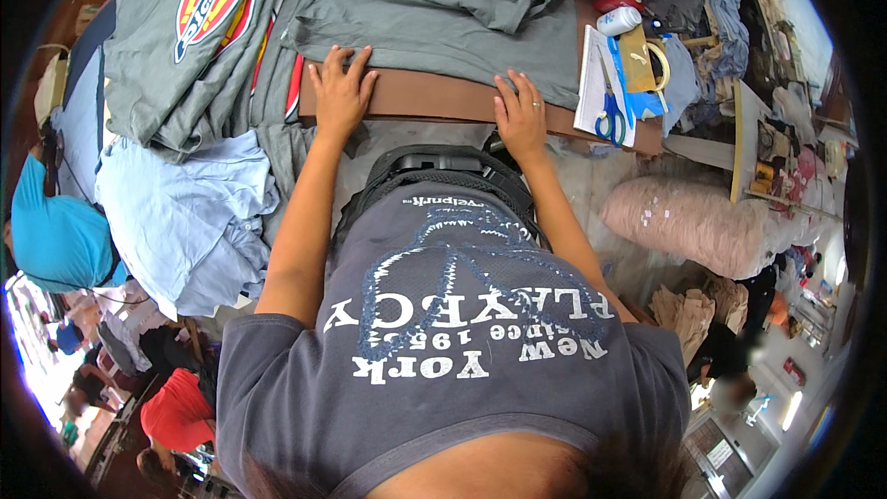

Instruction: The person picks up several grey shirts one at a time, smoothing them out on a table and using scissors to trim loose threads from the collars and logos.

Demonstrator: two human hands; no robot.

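Grey garment (434,28)'s at 12 o'clock on the brown surface (416,107). Left hand (343,92) and right hand (523,115) rest on its near edge, fingers spread, nothing pinched. Probably light, floppy; I'd grab its 5 and 7 o'clock edges.

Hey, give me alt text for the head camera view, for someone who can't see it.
A person's left hand and right hand lie open at the near edge of a gray garment on a brown table, seen from above. Blue-handled scissors and white paper lie to the right; pale blue fabric is bunched at the left.
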